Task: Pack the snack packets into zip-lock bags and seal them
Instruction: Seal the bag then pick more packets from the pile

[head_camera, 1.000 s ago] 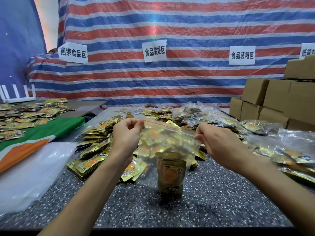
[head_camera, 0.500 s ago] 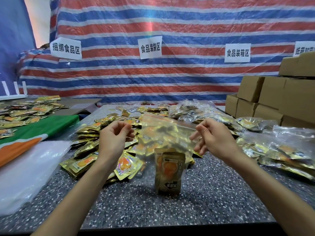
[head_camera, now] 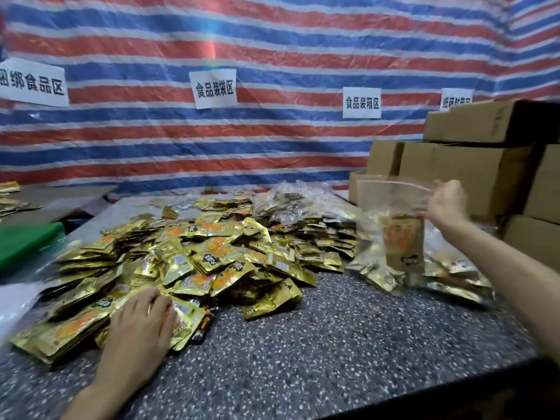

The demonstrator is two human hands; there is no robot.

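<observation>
Hands: two. The left hand (head_camera: 142, 319) lies flat on the near edge of the pile of loose packets (head_camera: 212, 253), fingers extended and grasping nothing that can be seen. The right hand (head_camera: 445, 204) is raised to the right of the pile and pinches the top right corner of the zip-lock bag (head_camera: 391, 201).

Zip-lock bags in hand: one, hanging upright above the table (head_camera: 333, 344), right of the pile. One gold snack packet (head_camera: 403, 241) shows inside it. Motion blur hides whether the seal strip is closed.

Loose packets: too many to count, and they overlap.

Filled clear bags (head_camera: 448, 277) lie below the held bag, right of the pile, and more lie behind the pile. The glare on the plastic prevents a count.

Paper signs (head_camera: 215, 89) on the striped tarp (head_camera: 272, 40) behind the pile: four. The leftmost is cut by the frame edge, and the rightmost is half hidden by the cardboard boxes (head_camera: 469, 171).

Boxes: stacked right of the pile and running off the right edge, so the number is uncertain.

Green cloth (head_camera: 27, 244): one, left of the pile and partly out of frame.
</observation>
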